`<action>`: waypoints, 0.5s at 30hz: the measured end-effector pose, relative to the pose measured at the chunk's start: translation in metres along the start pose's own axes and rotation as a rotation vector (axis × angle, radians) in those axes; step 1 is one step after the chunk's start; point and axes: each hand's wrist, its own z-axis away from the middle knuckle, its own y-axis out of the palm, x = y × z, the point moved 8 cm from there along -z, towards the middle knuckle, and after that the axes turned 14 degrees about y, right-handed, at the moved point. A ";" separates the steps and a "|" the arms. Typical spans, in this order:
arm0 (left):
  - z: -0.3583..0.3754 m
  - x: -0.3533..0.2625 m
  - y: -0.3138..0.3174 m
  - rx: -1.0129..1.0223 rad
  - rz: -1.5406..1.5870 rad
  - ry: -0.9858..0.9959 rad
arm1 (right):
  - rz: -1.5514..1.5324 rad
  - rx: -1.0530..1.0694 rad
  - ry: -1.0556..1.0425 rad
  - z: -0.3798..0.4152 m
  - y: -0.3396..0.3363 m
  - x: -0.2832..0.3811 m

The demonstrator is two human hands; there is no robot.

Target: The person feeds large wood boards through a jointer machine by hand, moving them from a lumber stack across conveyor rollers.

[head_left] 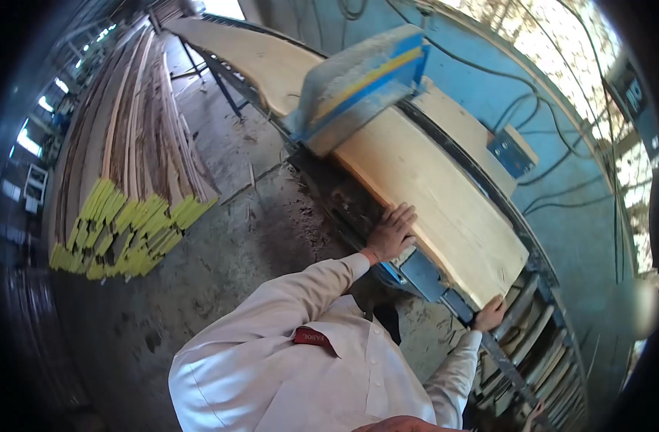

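Note:
A long pale wooden board [444,187] lies on the machine table, passing beneath a dusty blue and yellow guard [365,83]. My left hand [392,232] rests on the board's near long edge, its fingers stretched out and lying flat. At the board's near end, my right hand [490,315] has its fingers bent round the corner. The blade, if there is one, is hidden by the guard.
Stacked planks [128,144] with yellow-painted ends stand on the floor at left. A blue switch box [513,151] and hanging cables are at right. Wood strips [538,345] lie in a metal rack at lower right.

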 end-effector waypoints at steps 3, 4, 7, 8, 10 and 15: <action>-0.001 -0.004 0.001 0.048 -0.014 0.023 | 0.049 0.004 -0.059 0.003 -0.004 0.011; -0.002 -0.004 0.000 0.040 -0.011 0.016 | 0.053 0.004 -0.069 0.002 -0.003 0.013; -0.003 -0.006 -0.007 0.015 0.011 0.039 | -0.019 0.000 -0.040 0.006 -0.004 0.015; -0.003 0.001 -0.007 0.039 0.045 -0.010 | -0.039 0.044 0.005 0.008 -0.004 0.014; -0.007 0.004 -0.004 0.016 0.138 -0.036 | 0.102 -0.045 0.042 -0.002 0.002 -0.005; -0.011 -0.003 0.009 0.084 0.080 -0.006 | 0.186 -0.092 0.081 0.014 -0.016 0.025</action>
